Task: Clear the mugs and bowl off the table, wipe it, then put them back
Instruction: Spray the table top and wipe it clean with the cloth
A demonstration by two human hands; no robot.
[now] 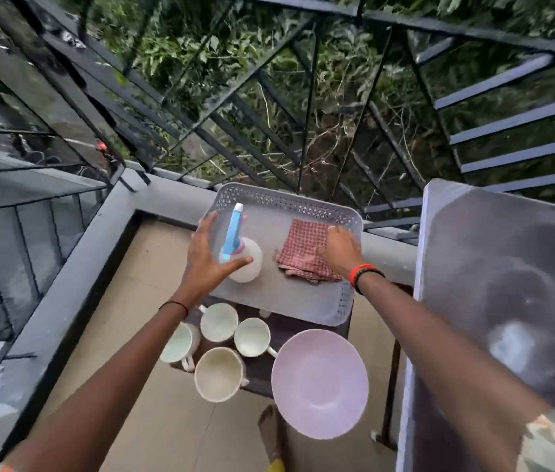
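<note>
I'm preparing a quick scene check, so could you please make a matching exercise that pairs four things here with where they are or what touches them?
Things:
1. spray bottle
2. checked cloth
3. bowl
4. tray

Places:
A. under the right hand
B. holds the bottle and cloth
C. beside the left hand
D. right of the mugs

Pairs: 1-C, 2-A, 3-D, 4-B

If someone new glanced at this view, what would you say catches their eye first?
Probably the two outstretched arms: the left hand reaches for the spray bottle lying in the grey tray, while the right hand rests on the red checked cloth beside it. Next, the large pink bowl nearer the camera, with four pale mugs clustered to its left.
</note>
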